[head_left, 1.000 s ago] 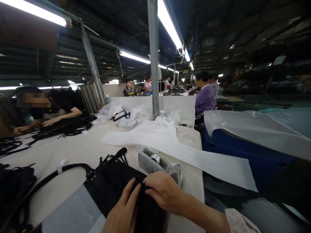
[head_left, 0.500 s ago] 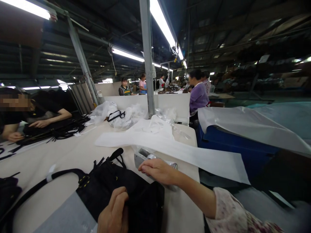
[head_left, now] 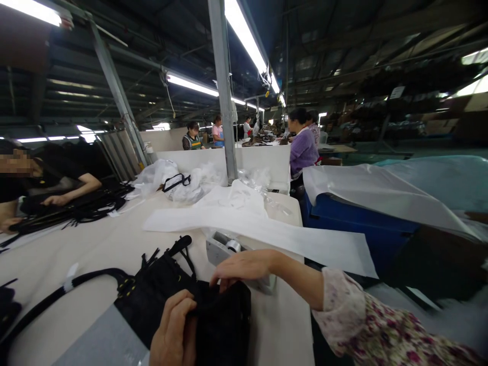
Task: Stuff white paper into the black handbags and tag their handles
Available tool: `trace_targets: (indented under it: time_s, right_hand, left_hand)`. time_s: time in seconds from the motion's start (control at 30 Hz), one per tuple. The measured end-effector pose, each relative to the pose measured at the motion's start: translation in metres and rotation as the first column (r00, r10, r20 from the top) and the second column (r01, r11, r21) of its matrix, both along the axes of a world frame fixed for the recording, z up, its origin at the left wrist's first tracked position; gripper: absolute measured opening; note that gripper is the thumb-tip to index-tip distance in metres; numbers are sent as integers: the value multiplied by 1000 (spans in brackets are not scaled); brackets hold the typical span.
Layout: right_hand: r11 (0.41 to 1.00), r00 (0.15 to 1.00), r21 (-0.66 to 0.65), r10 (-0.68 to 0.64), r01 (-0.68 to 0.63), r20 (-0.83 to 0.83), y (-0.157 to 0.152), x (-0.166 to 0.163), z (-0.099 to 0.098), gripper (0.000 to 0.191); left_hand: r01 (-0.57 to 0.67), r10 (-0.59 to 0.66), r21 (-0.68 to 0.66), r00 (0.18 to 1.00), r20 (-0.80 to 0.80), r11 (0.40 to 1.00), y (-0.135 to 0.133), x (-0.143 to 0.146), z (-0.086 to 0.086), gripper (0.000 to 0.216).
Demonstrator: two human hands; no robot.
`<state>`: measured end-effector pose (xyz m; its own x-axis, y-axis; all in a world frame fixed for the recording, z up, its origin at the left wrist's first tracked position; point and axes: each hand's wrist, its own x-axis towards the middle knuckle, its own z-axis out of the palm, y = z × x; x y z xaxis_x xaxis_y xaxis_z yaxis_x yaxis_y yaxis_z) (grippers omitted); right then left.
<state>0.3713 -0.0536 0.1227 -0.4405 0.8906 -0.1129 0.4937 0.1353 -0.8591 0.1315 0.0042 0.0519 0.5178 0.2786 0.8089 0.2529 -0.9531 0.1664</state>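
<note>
A black fabric bag with a long handle lies on the cream-coloured table in front of me. My left hand is closed on the bag's near edge, its fingers bent over the cloth. My right hand has its fingertips bent down onto the bag's upper edge, and they look closed on the cloth; the tips are partly hidden. Just behind my right hand stands a grey tape dispenser, partly covered by the hand. A greyish translucent sheet lies over the bag's lower left part.
A long white sheet crosses the table beyond the dispenser. Crumpled clear plastic bags are heaped near a metal post. At left a co-worker handles black items. A blue bin under plastic sheeting stands right of the table.
My right hand has moved from the tape dispenser down and left to the bag's edge. The left hand stays on the bag. The whole view has shifted slightly.
</note>
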Motion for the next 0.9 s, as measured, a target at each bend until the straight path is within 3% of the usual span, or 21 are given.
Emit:
trace_targets:
  time_s: [0.07,0.17,0.27,0.4,0.5,0.6,0.7,0.8,0.9]
  right_hand:
    - [997,994,2,77,-77,-72,-20,11,-4,43]
    - [997,997,38,71,-71,-4,-30,17,-20,62]
    - [994,990,42,101,-105,102,-23,14,-33,55]
    - [990,987,-14,141,-141,70,-16,14,-36,56]
    - [989,988,-2,150,-150,25,-21,19,-40,42]
    - [998,998,31,57,-58,30,-27,19,-45,37]
    - [994,988,108,-45,29,146,-30,14,-47,41]
    - [971,959,239,-72,4,275,-30,8,-45,39]
    - [949,946,316,-121,21,300,-28,11,-49,29]
  left_hand:
    - [2,-2,-26,1000,-19,1000,-1,0,-2,15]
    - [-25,23,-54,999,-36,998,-3,0,-6,14]
    - [-27,26,-32,999,-24,999,-6,2,-6,15]
    - [-39,41,-39,998,52,998,-12,6,-7,24]
    - [-20,23,-58,998,55,998,-15,7,-7,29]
    - [23,-23,-20,999,-35,1000,-18,7,-6,23]
    - [63,-60,16,983,-176,998,-20,9,-9,32]
    - [126,-111,45,960,-256,991,-20,13,-20,49]
    - [137,-112,51,934,-338,989,-20,16,-31,58]
